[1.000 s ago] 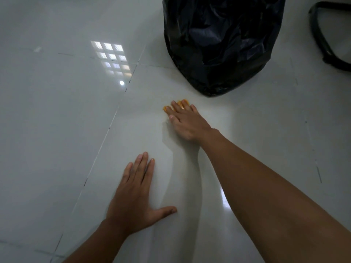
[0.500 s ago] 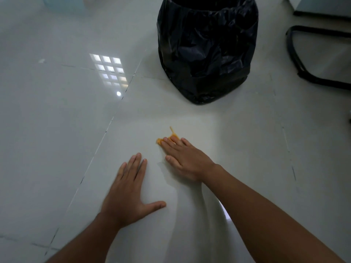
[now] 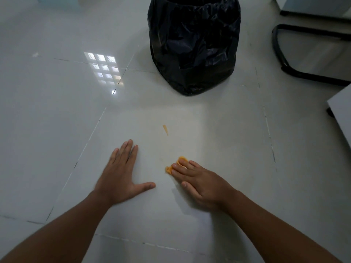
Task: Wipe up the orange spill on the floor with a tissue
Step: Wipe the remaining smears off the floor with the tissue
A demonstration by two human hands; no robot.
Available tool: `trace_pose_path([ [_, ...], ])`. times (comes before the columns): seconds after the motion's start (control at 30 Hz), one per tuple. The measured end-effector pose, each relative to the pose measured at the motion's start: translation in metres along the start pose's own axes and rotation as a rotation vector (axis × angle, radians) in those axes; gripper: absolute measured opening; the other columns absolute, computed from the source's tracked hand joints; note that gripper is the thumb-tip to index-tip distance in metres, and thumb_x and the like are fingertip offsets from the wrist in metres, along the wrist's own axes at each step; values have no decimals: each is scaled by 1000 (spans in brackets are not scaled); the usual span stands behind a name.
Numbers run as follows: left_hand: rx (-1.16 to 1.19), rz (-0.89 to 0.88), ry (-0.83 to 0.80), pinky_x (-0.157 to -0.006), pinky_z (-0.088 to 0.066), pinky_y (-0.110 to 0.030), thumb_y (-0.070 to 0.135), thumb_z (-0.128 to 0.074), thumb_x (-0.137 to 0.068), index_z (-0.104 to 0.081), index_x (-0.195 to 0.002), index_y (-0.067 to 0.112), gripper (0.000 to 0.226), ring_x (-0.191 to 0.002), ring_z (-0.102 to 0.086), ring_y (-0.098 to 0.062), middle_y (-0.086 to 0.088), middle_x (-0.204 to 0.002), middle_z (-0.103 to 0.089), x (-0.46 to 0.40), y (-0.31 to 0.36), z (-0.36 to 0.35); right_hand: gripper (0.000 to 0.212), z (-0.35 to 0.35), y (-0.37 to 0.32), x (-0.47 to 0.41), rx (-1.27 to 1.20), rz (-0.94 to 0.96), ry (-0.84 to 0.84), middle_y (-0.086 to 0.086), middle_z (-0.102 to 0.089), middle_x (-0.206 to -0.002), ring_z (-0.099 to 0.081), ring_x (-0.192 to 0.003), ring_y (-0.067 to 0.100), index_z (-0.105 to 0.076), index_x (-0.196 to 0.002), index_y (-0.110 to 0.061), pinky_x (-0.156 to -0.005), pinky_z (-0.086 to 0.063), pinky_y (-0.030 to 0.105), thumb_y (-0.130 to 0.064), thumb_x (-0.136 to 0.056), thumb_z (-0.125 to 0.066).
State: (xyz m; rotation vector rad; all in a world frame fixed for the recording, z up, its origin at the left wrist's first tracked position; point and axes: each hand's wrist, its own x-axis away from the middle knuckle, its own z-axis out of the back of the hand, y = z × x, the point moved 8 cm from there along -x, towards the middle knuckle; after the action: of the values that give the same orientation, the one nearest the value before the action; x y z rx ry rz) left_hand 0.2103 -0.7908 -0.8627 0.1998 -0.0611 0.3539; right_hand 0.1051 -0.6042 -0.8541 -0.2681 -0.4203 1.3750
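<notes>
My right hand (image 3: 201,184) lies flat on the white tiled floor, pressing an orange-stained tissue (image 3: 175,165) under its fingers; only the tissue's front edge shows past the fingertips. A small orange streak of the spill (image 3: 165,129) sits on the tile beyond the hand, apart from it. To the left, my left hand (image 3: 121,175) rests palm down on the floor with fingers together and thumb spread, holding nothing.
A bin lined with a black plastic bag (image 3: 193,44) stands on the floor straight ahead. A black chair base (image 3: 296,71) curves at the far right, with a grey furniture edge (image 3: 340,112) below it. Glossy floor tiles stretch to the left.
My right hand has dragged the tissue back toward me, away from the bin, leaving an orange streak uncovered on the tile. The left hand stays planted.
</notes>
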Motion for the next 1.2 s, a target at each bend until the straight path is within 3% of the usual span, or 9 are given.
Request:
trace_pose_path([
  [0.3,3,-8,9,-122,-11,-48,97,-32,-69,-20,-154,2,128,-153,-8,-26,-17,-165,-13,-2,0,-1,61,-7,-10,-17,166,11,-76,-7,-2,-166,9,-152,15,-2,-159,-26,-123,5,36,-47,-104,-18],
  [0.47,21,-20,28,-121,-14,-48,95,-39,-70,-22,-154,2,126,-153,-9,-27,-17,-164,-14,0,-1,-2,64,0,-8,-64,144,-72,-57,-12,1,-166,10,-152,11,0,-158,-30,-123,5,41,-55,-100,-4],
  [0.83,31,-14,26,-122,-7,-45,97,-38,-69,-14,-156,7,128,-154,2,-22,-10,-167,-4,0,-5,-3,64,24,33,-133,203,-227,-21,-11,6,-165,15,-151,15,4,-158,-28,-121,10,49,-57,-101,-6],
  [1.2,31,-21,22,-122,-11,-47,95,-39,-70,-16,-156,6,126,-154,1,-23,-12,-166,-6,-1,-3,0,68,34,56,-129,87,-364,-22,-7,9,-166,11,-151,9,4,-158,-20,-123,7,42,-55,-102,-10],
])
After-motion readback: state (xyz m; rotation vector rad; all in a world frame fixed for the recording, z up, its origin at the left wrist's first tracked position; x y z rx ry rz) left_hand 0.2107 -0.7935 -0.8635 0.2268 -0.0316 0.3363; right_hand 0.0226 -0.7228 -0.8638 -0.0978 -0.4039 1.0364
